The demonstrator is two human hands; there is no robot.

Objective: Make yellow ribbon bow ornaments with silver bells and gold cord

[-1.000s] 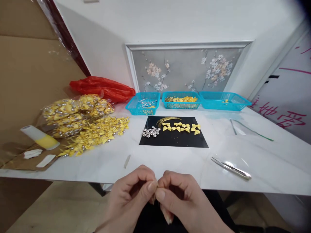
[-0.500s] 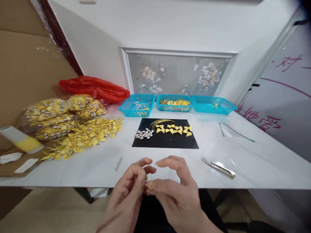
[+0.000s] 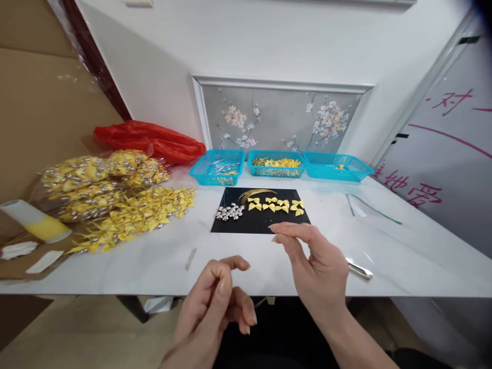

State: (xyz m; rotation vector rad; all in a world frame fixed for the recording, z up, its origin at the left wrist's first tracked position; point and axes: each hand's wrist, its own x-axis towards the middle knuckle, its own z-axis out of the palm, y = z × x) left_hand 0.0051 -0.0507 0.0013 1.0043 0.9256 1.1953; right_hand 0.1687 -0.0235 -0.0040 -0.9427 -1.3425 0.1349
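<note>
Above the front edge of the white table, my left hand (image 3: 215,302) is closed, its thumb pressed against the curled index finger. Whatever it pinches is too small or hidden to name; a faint thin strand shows by its lower fingers. My right hand (image 3: 321,266) is raised to the right of it, thumb and index fingertips brought together near the front of the black mat (image 3: 246,225). Nothing I can name shows in that pinch. On the mat lie silver beads (image 3: 229,211), yellow folded petal pieces (image 3: 282,206) and a bunch of thin gold wires (image 3: 255,193).
Tweezers (image 3: 360,269) lie partly behind my right hand. Blue baskets (image 3: 274,171) line the wall. Finished-looking yellow sprigs (image 3: 142,215), bagged ones (image 3: 77,174) and a red plastic bag (image 3: 149,141) occupy the left. A green wire (image 3: 378,210) lies at right.
My hands were together at the table's front edge. The right has drawn away, up and to the right, and now covers part of the tweezers. The left has stayed nearly in place.
</note>
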